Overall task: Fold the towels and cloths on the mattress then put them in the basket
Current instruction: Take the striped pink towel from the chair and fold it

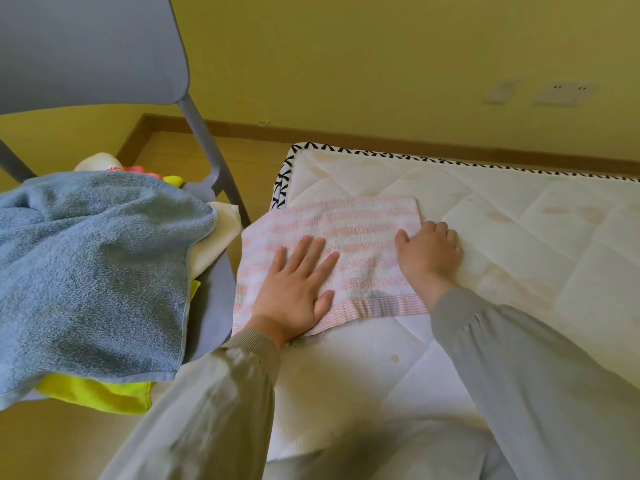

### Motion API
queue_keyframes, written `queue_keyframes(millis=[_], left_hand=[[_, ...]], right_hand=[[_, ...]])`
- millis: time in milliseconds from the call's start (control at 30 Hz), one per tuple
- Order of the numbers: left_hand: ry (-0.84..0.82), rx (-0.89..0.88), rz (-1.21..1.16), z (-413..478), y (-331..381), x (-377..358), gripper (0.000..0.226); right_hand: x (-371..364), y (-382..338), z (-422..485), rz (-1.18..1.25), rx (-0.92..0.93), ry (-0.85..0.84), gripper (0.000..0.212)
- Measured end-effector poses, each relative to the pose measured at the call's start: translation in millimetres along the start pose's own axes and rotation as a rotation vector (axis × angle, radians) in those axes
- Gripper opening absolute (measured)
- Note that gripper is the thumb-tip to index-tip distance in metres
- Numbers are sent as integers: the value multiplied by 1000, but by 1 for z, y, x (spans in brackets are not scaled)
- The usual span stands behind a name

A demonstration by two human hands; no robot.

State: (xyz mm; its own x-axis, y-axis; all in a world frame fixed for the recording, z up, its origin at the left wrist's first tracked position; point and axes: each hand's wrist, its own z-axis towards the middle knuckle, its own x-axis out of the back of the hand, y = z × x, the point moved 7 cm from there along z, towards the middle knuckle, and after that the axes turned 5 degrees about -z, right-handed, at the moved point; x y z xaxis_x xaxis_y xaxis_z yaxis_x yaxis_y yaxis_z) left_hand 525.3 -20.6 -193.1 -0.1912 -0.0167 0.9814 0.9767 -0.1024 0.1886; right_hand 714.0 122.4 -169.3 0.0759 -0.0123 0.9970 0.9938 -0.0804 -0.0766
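room: yellow wall (346, 64), wood floor (166, 150), grey chair (86, 46) holding a blue towel (93, 265) | surface: white quilted mattress (519, 244) beside the chair | pink striped towel (353, 233): flat on the mattress's left corner | left hand (294, 289): fingers straight, palm flat on it | right hand (429, 254): at its right edge, fingers bent, can't tell if gripping

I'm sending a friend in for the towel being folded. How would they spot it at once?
Find the white quilted mattress; by its corner nearest the grey chair lies a towel with the left hand pressed on it. It alone is pink-and-white striped, unlike the blue towel heaped on the chair.
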Motion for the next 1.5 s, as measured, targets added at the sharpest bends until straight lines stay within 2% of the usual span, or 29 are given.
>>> queue_keyframes(millis=[167,267,333,400,500,667,767,967,1033,1100,1167,1233,1333,1400,1500], left_hand=[[-60,43,35,2,-3,-2,67],[-54,1,16,0,0,1,66],[-43,-51,16,-1,3,1,65],[-43,-66,31,0,4,2,64],[-104,-38,67,2,2,-3,66],[-160,-5,124,3,3,-5,69],[-111,47,67,-4,5,1,67],[-85,133,-12,-21,4,3,67],[-87,166,2,-30,2,0,66],[-91,187,22,-34,1,-2,65],[-85,189,28,-33,0,-2,65],[-70,189,3,-32,0,-2,66],[-30,246,-110,-36,-6,0,69],[-11,304,-158,-39,-11,1,69],[-23,330,-173,-44,-13,1,68]], right_hand=[[-3,6,-6,242,-105,-153,28],[1,22,-2,410,-136,-93,18],[1,24,-3,393,-94,-32,13],[-1,21,-1,317,-52,-23,20],[2,26,-3,328,-132,-9,32],[-2,29,-38,289,-133,30,25],[-2,41,-41,304,-151,-19,26],[0,53,-40,321,-203,6,25],[8,44,-43,196,-141,75,19],[26,22,-45,110,33,182,34],[44,-16,-51,139,281,202,48],[42,-53,-68,105,476,93,54],[-1,-79,-102,-65,709,-97,57],[-21,-75,-107,-103,728,-156,58],[-26,-74,-104,-109,716,-159,58]])
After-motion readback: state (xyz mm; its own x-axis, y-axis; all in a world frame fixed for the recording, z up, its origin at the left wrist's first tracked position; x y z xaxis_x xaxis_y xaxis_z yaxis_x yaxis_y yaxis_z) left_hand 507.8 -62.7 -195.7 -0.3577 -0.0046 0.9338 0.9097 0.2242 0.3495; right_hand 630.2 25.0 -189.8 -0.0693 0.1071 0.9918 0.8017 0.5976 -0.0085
